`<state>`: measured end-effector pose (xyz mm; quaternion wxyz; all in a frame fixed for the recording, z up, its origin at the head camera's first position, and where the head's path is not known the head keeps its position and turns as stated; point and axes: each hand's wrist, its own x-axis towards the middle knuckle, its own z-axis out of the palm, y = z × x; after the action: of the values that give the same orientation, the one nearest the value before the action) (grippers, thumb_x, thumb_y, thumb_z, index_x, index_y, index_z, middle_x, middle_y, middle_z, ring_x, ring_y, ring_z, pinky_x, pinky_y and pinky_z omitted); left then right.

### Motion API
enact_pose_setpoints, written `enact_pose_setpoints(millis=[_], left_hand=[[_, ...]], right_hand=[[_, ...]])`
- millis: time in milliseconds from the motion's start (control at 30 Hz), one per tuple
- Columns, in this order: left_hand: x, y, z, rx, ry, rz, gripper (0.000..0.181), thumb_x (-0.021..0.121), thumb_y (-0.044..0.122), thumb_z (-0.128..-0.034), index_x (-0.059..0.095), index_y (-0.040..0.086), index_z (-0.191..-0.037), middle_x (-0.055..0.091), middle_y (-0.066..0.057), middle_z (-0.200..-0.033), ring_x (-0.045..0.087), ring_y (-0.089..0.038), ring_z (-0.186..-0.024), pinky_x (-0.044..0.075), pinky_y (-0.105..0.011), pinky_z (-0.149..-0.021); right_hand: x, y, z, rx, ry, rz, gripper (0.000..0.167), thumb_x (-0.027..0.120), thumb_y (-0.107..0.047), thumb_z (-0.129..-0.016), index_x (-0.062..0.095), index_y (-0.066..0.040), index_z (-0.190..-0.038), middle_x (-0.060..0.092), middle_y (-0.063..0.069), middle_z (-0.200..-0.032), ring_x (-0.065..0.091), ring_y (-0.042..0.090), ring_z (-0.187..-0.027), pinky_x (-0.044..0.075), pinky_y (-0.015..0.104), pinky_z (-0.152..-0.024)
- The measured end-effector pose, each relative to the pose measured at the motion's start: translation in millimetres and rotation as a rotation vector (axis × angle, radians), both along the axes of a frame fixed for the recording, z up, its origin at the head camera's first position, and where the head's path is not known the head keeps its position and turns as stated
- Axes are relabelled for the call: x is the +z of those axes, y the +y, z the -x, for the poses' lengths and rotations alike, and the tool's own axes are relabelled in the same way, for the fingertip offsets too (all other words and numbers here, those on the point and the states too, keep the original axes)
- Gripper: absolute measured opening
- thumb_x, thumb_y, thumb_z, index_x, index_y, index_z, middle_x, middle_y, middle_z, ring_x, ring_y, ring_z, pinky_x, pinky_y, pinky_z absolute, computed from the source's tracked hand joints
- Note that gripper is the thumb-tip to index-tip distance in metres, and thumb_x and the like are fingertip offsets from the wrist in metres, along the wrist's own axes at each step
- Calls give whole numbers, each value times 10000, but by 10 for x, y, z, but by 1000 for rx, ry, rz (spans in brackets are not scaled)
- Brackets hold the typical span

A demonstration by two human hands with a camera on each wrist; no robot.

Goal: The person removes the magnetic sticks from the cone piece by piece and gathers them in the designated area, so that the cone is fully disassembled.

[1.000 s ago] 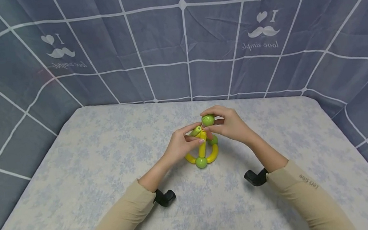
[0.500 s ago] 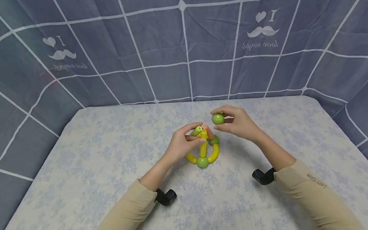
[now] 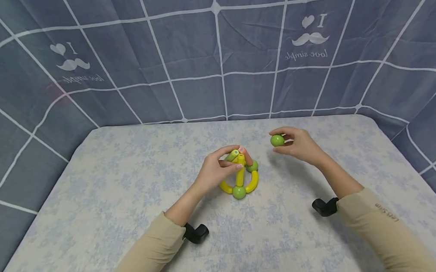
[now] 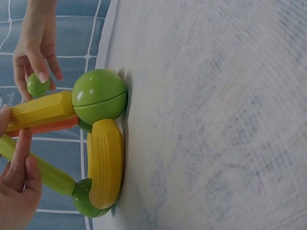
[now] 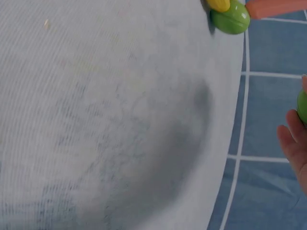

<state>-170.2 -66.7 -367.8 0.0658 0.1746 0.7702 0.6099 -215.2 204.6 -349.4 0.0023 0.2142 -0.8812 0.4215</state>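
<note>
A small frame stands on the table, with green balls (image 3: 239, 192) at its base joined by curved yellow pieces (image 4: 106, 163). Yellow, light green (image 4: 53, 176) and orange (image 3: 247, 156) sticks lean together at its top. My left hand (image 3: 214, 169) grips the sticks near their upper ends. To the right of the frame and apart from it, my right hand (image 3: 298, 145) pinches a loose green ball (image 3: 277, 140) between thumb and fingers, above the table. In the right wrist view that ball (image 5: 302, 106) is cut off by the edge.
The table (image 3: 134, 160) has a pale cloth with a blue floral pattern. Behind it and at both sides hangs a blue-grey curtain (image 3: 194, 38) with white lines. Black devices (image 3: 196, 234) are on both wrists, below the sleeves' cuffs.
My right hand has moved away from the frame's top to the right, carrying the green ball. The left hand and the frame have hardly moved.
</note>
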Motion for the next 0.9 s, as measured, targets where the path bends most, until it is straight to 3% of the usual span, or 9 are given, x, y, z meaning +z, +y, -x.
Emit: enact_pose_setpoints(millis=[233, 467, 667, 900], left_hand=[[-1, -7, 12, -1, -4, 3, 495, 695, 86, -840, 548, 142, -1309, 503, -67, -1333, 650, -208, -926, 529, -292, -767], [-5, -2, 11, -3, -7, -2, 496, 697, 85, -838, 547, 132, -1308, 509, -67, -1327, 653, -194, -913, 529, -287, -764], [-18, -16, -3, -1, 5, 20, 497, 695, 76, -836, 546, 130, -1307, 496, -71, -1338, 654, -193, -907, 531, -286, -754], [-1, 1, 21, -10, 9, 15, 490, 688, 91, -847, 542, 144, -1311, 506, -58, -1327, 653, -166, -899, 529, -274, -758]], right_hand=[[-114, 124, 98, -59, -54, -56, 439, 720, -46, -803, 584, -1, -1218, 586, 189, -1173, 573, 326, -967, 497, 390, -767], [-283, 156, 214, -154, -131, -54, 458, 701, -56, -823, 548, 34, -1246, 567, 218, -1150, 555, 326, -967, 473, 339, -745], [-416, 127, 330, -184, -139, -95, 457, 690, -61, -834, 530, 51, -1247, 548, 260, -1163, 540, 377, -1020, 489, 395, -785], [-443, 115, 503, -226, -139, -138, 442, 672, -47, -839, 531, 43, -1248, 542, 278, -1140, 517, 386, -1036, 475, 435, -806]])
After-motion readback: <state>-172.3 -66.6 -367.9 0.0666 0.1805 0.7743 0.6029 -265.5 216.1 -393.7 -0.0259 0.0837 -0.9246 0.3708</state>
